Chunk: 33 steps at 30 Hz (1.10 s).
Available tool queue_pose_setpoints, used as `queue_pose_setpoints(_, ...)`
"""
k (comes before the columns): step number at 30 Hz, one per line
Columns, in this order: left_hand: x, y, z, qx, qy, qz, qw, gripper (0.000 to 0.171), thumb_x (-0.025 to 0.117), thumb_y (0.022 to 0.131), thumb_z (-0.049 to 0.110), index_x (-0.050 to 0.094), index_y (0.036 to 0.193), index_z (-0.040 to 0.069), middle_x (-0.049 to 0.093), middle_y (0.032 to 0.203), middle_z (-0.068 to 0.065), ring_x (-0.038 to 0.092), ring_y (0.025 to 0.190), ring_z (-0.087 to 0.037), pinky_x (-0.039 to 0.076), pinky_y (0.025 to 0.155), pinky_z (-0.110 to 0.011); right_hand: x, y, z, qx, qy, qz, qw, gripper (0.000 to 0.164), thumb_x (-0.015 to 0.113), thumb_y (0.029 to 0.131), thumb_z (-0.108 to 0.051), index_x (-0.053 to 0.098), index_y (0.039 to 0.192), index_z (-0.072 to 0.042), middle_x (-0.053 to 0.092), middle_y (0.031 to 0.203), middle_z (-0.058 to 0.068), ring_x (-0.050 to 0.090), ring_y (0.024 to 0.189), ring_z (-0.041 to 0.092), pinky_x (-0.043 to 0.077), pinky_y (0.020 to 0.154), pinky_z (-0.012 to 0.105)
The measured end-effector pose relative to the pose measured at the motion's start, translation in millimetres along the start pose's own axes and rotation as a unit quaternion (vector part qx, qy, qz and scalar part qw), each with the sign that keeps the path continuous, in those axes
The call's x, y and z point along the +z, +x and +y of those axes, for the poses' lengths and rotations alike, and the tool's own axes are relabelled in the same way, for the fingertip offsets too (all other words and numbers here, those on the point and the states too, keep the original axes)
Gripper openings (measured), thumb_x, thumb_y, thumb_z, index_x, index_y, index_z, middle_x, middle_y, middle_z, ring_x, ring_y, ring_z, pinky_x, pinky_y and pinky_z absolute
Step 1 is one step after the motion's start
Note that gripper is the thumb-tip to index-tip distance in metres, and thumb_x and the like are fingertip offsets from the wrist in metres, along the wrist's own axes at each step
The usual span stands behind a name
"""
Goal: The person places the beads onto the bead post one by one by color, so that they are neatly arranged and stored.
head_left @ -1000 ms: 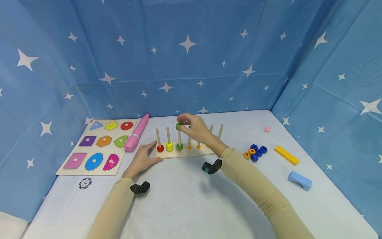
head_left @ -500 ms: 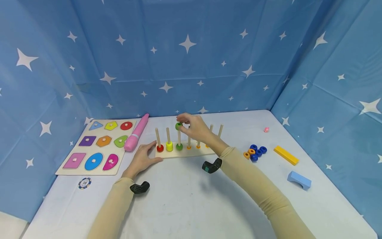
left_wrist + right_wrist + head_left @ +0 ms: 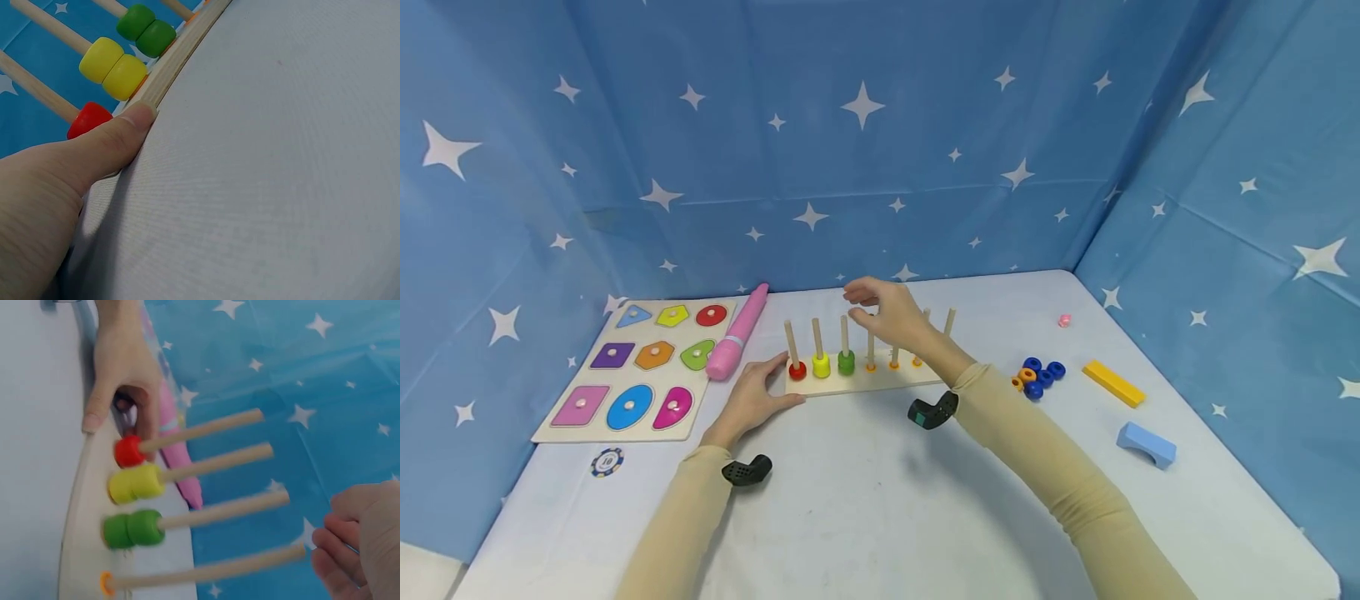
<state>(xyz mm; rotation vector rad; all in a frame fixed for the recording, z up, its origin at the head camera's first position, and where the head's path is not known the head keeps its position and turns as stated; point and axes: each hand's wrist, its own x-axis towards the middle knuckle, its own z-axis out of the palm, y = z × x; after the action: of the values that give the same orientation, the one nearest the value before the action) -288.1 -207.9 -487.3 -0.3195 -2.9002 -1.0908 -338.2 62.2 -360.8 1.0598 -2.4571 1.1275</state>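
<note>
The right hand (image 3: 887,315) is free of any hold, its fingers loosely bent and its thumb apart from them, poised near the tops of the pale, round wooden pegs (image 3: 817,336). The left hand (image 3: 752,400) grips the left end of the long, flat wooden board (image 3: 880,382) that carries these pegs, thumb pressed on its near edge. The board lies toward the table's far edge, roughly midway across.

On its first three pegs sit smooth, glossy beads: one rounded red bead (image 3: 797,371), two stacked yellow beads (image 3: 822,366) and two stacked green beads (image 3: 846,363). The next pegs have thin orange rings (image 3: 871,367) at their bases. Beige sleeves (image 3: 1045,467) cover both arms.

Left of the board, a smooth pink club-shaped object (image 3: 739,333) touches a pale puzzle board (image 3: 561,432) with nine coloured, knobbed shapes, at the far left corner. A round chip (image 3: 607,462) marked "10" lies near the left edge. Rightward are shiny blue and orange ring beads (image 3: 1044,378), a yellow bar (image 3: 1114,383) and a light-blue arched block (image 3: 1146,446) near the right edge, and a small pink piece (image 3: 1064,320) toward the far right corner.

White, finely woven cloth covers the table (image 3: 850,517); creased blue fabric (image 3: 737,125) with white stars walls it in.
</note>
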Motion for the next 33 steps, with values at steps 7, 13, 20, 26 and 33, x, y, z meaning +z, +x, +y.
queue_pose_setpoints(7, -3.2, -1.6, -0.5, 0.003, 0.001, 0.001, 1.0000, 0.092, 0.080, 0.074, 0.041, 0.035, 0.146, 0.007, 0.046, 0.136, -0.018, 0.040, 0.123, -0.033, 0.034, 0.104, -0.050, -36.0, -16.1, 25.2, 0.057, 0.063, 0.089, 0.992, 0.023, 0.062, 0.090, -0.009, 0.062, 0.113, -0.005, 0.067, 0.105, 0.007, 0.063, 0.094, 0.016, 0.052, 0.083, 0.027)
queue_pose_setpoints(13, -6.3, -2.5, -1.7, -0.007, -0.001, 0.003, 1.0000, 0.093, 0.079, 0.073, 0.044, 0.035, 0.146, 0.009, 0.046, 0.136, -0.017, 0.039, 0.124, -0.032, 0.034, 0.104, -0.049, -69.4, -46.4, 55.7, 0.090, 0.057, 0.147, 0.983, 0.024, 0.062, 0.092, -0.014, 0.062, 0.114, -0.004, 0.067, 0.107, 0.011, 0.063, 0.099, 0.023, 0.052, 0.086, 0.035)
queue_pose_setpoints(20, -5.9, -3.4, -3.9, -0.003, -0.004, 0.003, 1.0000, 0.093, 0.079, 0.073, 0.044, 0.035, 0.147, 0.009, 0.044, 0.137, -0.017, 0.038, 0.125, -0.033, 0.033, 0.105, -0.051, -83.5, -103.4, 91.4, 0.147, 0.004, 0.121, 0.982, 0.024, 0.061, 0.092, -0.016, 0.062, 0.112, -0.003, 0.067, 0.106, 0.009, 0.063, 0.098, 0.022, 0.052, 0.085, 0.035)
queue_pose_setpoints(26, -3.7, -2.3, -2.7, 0.003, -0.005, 0.001, 1.0000, 0.093, 0.079, 0.073, 0.043, 0.035, 0.146, 0.009, 0.044, 0.137, -0.017, 0.038, 0.125, -0.033, 0.034, 0.104, -0.051, -87.1, -153.2, 117.5, 0.174, -0.036, 0.059, 0.982, 0.023, 0.064, 0.090, -0.013, 0.063, 0.110, -0.004, 0.068, 0.104, 0.009, 0.064, 0.095, 0.027, 0.053, 0.084, 0.043)
queue_pose_setpoints(33, -2.3, -1.7, -2.1, 0.005, -0.002, 0.003, 1.0000, 0.093, 0.080, 0.073, 0.044, 0.036, 0.146, 0.008, 0.045, 0.136, -0.017, 0.039, 0.125, -0.033, 0.034, 0.104, -0.051, -97.7, -190.9, 129.3, 0.167, -0.089, -0.021, 0.982, 0.025, 0.070, 0.083, -0.009, 0.066, 0.107, -0.006, 0.069, 0.101, 0.007, 0.061, 0.091, 0.023, 0.051, 0.082, 0.044)
